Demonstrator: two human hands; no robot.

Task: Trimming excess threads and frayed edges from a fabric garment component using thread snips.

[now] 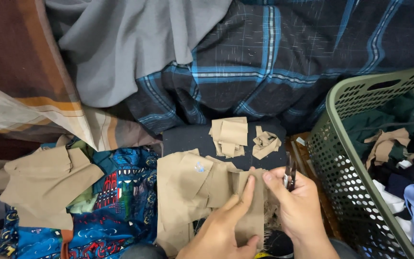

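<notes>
1. Tan fabric piece (202,187) lay on the lap, left hand (226,225) pressing it flat with fingers spread, touching its right edge.
2. Right hand (295,204) was closed around small snips (289,175), thumb on the cloth.
3. Done so far, by my reading: two stacks of cut tan scraps (229,135) on the dark pad (188,139); more tan pieces (44,180) waited at left.
4. Room was tight (green basket (336,124) just beside the right hand).
</notes>
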